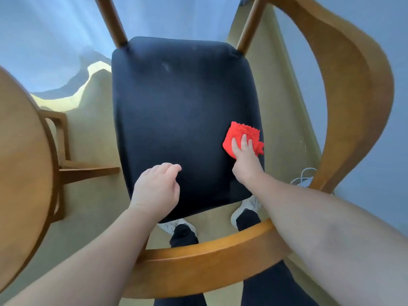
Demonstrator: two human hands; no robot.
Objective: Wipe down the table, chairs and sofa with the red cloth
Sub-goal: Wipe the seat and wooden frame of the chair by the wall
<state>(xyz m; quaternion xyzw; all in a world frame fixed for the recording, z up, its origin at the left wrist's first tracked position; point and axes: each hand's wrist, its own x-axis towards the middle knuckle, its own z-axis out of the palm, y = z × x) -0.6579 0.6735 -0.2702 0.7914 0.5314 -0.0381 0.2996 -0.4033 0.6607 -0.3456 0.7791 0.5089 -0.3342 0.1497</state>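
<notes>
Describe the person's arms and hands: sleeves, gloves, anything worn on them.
Both arms are bare as far up as the frame shows: no sleeve on the left forearm or the right forearm. The left hand and right hand are ungloved, with no ring, watch or wristband visible. No markings show.

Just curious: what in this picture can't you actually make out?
- Head view: the table is cut off by the left edge; only part of its top shows.
- The red cloth is partly covered by the right hand pressing it.
- The left hand has curled fingers that hide whether its tips touch the seat.
- The white thing is half behind the chair rail, so I can't name it.
- The sofa is outside the frame.
</notes>
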